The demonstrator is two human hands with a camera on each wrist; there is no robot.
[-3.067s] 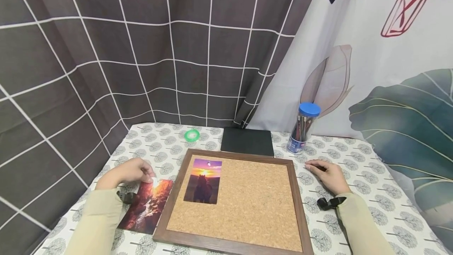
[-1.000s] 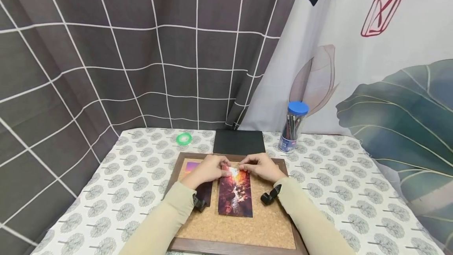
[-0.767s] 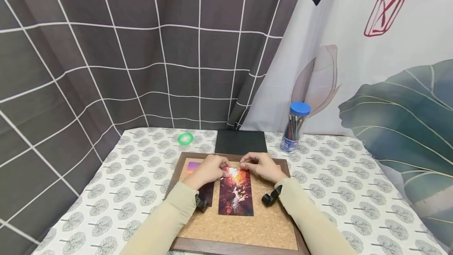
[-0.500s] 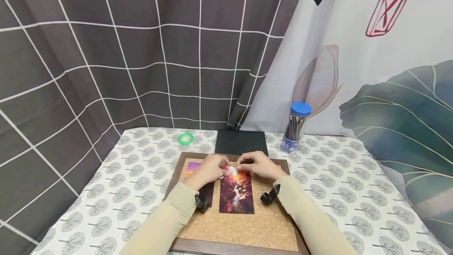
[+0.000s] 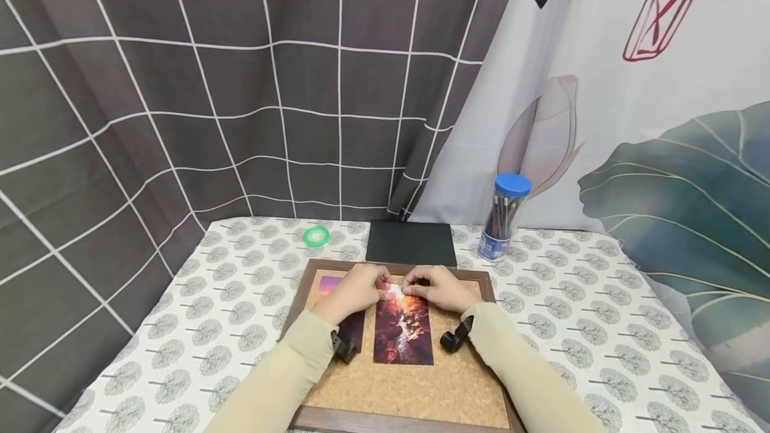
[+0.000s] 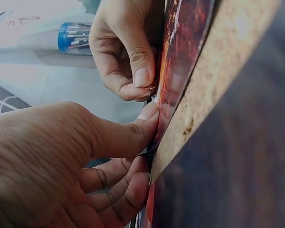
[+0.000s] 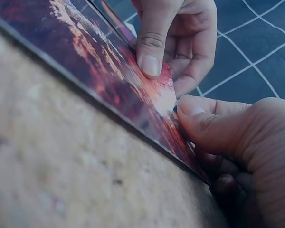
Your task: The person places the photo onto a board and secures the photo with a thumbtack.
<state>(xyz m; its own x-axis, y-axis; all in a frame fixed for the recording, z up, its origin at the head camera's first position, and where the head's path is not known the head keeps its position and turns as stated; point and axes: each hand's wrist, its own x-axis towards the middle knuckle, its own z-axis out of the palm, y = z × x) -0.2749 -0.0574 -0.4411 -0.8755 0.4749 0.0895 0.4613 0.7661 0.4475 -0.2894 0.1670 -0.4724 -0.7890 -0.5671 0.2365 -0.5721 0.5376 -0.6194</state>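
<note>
A glossy photo of a red canyon with a bright stream lies on a framed corkboard. My left hand pinches its upper left edge between thumb and fingers, seen closely in the left wrist view. At the middle of the photo's top edge, the thumb and index finger of my right hand pinch a tiny pin, mostly hidden by the fingertips. Left of it, a purple sunset photo is on the board, partly covered by my left hand and wrist.
Behind the board lies a flat black rectangular thing. A green ring-shaped roll sits at the back left. At the back right stands a blue-lidded clear jar of pencils. Curtains rise behind the tree-patterned tablecloth.
Both hands and the canyon photo have come from beside the board onto it, right of the sunset photo. Over the last second, the right fingers have shifted slightly left along the photo's top edge.
</note>
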